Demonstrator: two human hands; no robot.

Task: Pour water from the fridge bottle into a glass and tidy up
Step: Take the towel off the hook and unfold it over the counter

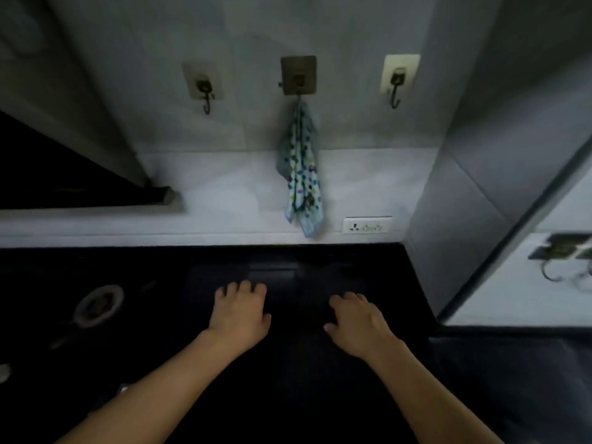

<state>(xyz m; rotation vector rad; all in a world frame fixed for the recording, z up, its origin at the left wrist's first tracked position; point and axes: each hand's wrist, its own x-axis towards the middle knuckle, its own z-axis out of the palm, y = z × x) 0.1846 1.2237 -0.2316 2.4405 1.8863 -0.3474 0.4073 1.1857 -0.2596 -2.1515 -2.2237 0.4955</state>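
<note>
My left hand (240,310) and my right hand (357,322) both rest palm down on the dark countertop (288,395), fingers spread, holding nothing. The two hands lie side by side, a short gap between them. A spotted cloth (301,174) hangs from the middle wall hook (298,76) straight ahead, above the hands. No bottle and no glass are in view. The picture is dim and a little blurred.
Two bare hooks (205,91) (397,84) flank the middle one. A wall socket (366,224) sits low on the tiles, right of the cloth. A round stove burner (97,304) lies on the counter at the left. A grey wall corner (464,219) closes the right side.
</note>
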